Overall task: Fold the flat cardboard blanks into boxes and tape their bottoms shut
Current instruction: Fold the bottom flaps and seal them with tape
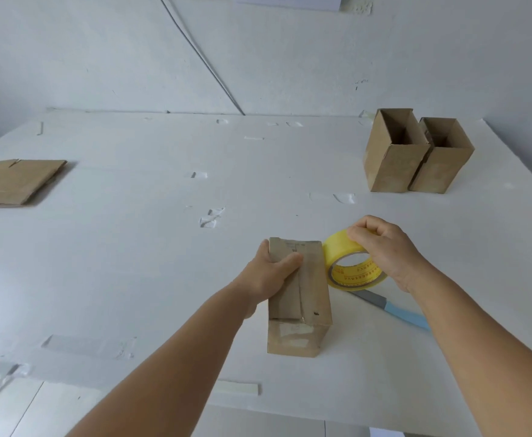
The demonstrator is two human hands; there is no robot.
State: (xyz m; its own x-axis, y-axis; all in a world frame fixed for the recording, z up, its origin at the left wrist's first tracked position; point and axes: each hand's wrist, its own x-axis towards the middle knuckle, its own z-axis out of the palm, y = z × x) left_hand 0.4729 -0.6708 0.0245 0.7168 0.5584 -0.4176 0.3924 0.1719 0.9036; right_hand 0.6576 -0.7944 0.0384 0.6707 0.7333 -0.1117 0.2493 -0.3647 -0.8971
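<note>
Over at the left edge of the frame there's a stack of flat cardboard blanks (19, 182) lying on the white table (151, 253), and its left end is cut off by the picture so I can't see the whole thing.

Lower middle is where the action is. The box being worked on (299, 298) stands bottom-up on the table, plain brown corrugated card, tall and narrow, with its two bottom flaps folded in and meeting along a seam. The left hand (271, 272) lies on the left flap, fingers closed together and curled over onto the top near the seam, thumb hidden down the far side. There's a glossy strip near the lower edge of that top face that looks like old tape, though it's hard to be sure from here.

Touching the box's right upper edge is the tape roll (351, 263), translucent yellow with a printed core. The right hand (384, 247) grips it from above, fingers wrapped over the rim; the fingertips are tucked out of sight.

Just below the roll a knife (394, 310) with a grey blade and light blue handle lies on the table, partly covered by the roll and the right forearm.

Upper right, two finished boxes (416, 152) stand open-topped, touching side by side.
</note>
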